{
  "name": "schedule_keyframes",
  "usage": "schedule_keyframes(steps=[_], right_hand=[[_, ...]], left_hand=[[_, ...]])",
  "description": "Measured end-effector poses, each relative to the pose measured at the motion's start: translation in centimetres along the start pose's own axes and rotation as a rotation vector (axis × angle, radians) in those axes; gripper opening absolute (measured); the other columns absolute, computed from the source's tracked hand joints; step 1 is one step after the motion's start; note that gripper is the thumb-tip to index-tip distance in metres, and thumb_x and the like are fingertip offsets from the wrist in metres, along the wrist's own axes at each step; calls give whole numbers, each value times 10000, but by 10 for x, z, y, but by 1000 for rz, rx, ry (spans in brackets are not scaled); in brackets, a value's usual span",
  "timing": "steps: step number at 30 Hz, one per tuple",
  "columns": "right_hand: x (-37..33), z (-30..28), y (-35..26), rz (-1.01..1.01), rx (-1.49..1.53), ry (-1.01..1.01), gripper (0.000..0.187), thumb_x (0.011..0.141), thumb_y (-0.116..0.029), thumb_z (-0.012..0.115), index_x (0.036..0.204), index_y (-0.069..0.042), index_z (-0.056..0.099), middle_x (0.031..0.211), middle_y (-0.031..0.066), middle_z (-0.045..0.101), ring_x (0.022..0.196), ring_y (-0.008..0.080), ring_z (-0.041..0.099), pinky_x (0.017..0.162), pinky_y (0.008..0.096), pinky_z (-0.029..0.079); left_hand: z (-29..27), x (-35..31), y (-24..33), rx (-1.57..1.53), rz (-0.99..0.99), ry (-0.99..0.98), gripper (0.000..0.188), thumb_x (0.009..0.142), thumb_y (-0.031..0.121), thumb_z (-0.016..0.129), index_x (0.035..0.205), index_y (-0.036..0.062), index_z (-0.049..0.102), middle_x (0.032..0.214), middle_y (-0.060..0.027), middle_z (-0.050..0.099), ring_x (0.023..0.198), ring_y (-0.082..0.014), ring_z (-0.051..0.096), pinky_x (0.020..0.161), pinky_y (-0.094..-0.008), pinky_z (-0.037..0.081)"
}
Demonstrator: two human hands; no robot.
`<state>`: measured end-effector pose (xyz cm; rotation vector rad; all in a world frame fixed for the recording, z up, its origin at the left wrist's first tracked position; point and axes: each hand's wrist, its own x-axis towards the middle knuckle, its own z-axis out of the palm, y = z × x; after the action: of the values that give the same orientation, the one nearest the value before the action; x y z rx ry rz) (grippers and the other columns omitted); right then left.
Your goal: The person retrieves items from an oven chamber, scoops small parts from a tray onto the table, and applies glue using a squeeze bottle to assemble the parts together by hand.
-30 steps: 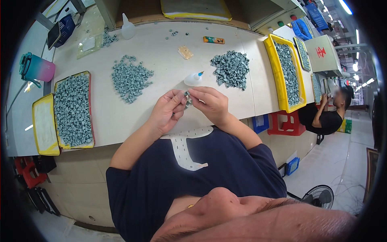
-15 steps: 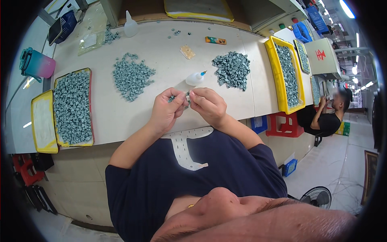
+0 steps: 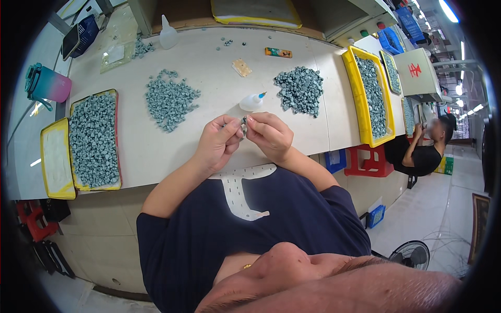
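Both hands meet above the table's near side. My left hand (image 3: 220, 140) is closed, its thumb and forefinger pinched at a tiny dark grey-green piece (image 3: 243, 121). Against it, the fingertips of my right hand (image 3: 271, 134) are pinched together on a like piece, mostly hidden by the fingers. Just beyond the hands lies a white squeeze bottle (image 3: 251, 103) with a blue, needle-like tip. A loose pile of small grey-green pieces (image 3: 169, 101) spreads to the left, and a darker pile of such pieces (image 3: 299, 91) sits to the right.
Left stand a full tray (image 3: 119, 146) and a pink-teal cup (image 3: 61, 87). A yellow bin (image 3: 357, 88) of pieces is at the right. A second squeeze bottle (image 3: 168, 35), an orange-green tube (image 3: 278, 52) and a tan square (image 3: 241, 67) lie farther back. A co-worker (image 3: 425, 151) sits at far right.
My hands stay almost in place, with the fingers shifting slightly. The grey-green pieces seen in my left hand before are now mostly covered by its fingers.
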<state>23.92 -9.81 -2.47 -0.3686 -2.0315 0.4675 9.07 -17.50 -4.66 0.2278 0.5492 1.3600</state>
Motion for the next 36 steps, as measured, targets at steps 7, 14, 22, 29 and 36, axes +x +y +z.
schedule_keyframes(steps=[7, 14, 22, 29, 36], right_hand=[[2, -4, -3, 17, -12, 16, 222, 700, 54, 752, 899, 41, 653, 882, 145, 669, 725, 235, 648, 608, 291, 536], [9, -6, -4, -78, -43, -58, 234, 700, 45, 742, 914, 58, 649, 913, 152, 663, 747, 252, 654, 627, 309, 541], [7, -6, 1, -105, 4, -67, 208, 696, 48, 743, 885, 47, 656, 924, 142, 662, 772, 245, 658, 635, 307, 545], [1, -7, 3, 208, 196, -110, 191, 709, 112, 724, 855, -2, 678, 951, 140, 700, 752, 163, 672, 594, 244, 538], [-3, 0, 0, 269, 220, -50, 157, 719, 112, 717, 778, -14, 646, 936, 130, 701, 723, 124, 657, 525, 219, 505]], left_hand=[[0, 1, 2, -84, -35, -29, 123, 953, 135, 570, 852, 63, 568, 753, -5, 579, 498, -23, 316, 411, -174, 238], [2, 0, 2, -33, -35, -12, 146, 947, 155, 585, 823, 95, 537, 727, 6, 560, 511, -21, 312, 400, -166, 233], [6, -4, 4, 121, 71, 20, 150, 947, 134, 590, 822, 71, 537, 733, -23, 581, 492, -20, 330, 417, -177, 252], [10, -10, 2, 471, 270, 108, 61, 940, 74, 584, 901, 32, 561, 776, -63, 617, 507, -24, 392, 445, -187, 298], [15, -9, -2, 664, 429, 99, 69, 943, 80, 582, 926, 15, 566, 777, -53, 627, 530, -21, 421, 460, -188, 326]])
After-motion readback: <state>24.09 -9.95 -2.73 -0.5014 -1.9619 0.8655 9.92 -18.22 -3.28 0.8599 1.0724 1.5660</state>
